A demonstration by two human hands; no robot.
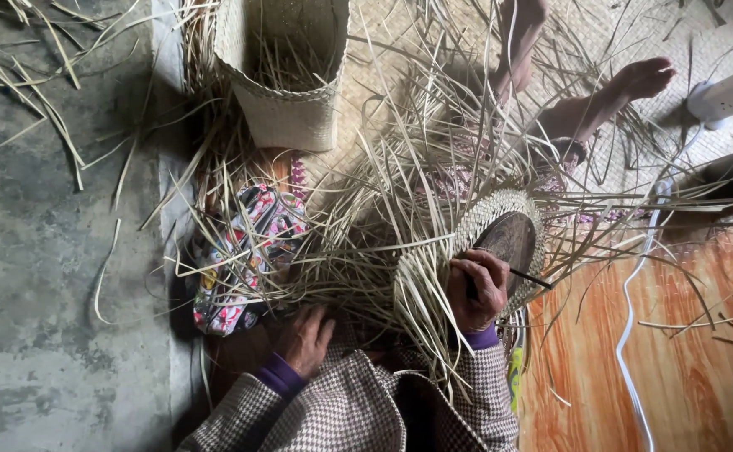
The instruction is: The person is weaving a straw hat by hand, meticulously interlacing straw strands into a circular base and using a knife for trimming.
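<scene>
Down in the person's lap sat a half-woven straw piece (500,219), a pale, tightly plaited band curving around a dark round form (510,240). Its finished rim was a neat herringbone arc, while long unwoven straw strips (400,192) fanned out from it in every direction, most of them sweeping up and left across the view. The round face of the piece tilted toward the camera, its rim running from upper left to lower right; no single long axis could be told for it, only for the loose strips.

The right hand (477,289) lay against the lower edge of the woven band, its fingers curled tight and pinching a thin dark tool (530,279) that stuck out to the right. The left hand (306,339) rested lower left, partly under the tangle, with its fingers loosely spread and flat on the straw; whether it gripped any strip could not be told. Both wrists showed purple cuffs under checked sleeves (358,410).

Just left of the hands lay a flowered cloth (249,251). A tall woven basket (287,71) stood farther up, on a woven mat (701,67). Another person's bare foot (642,77) rested at upper right.
</scene>
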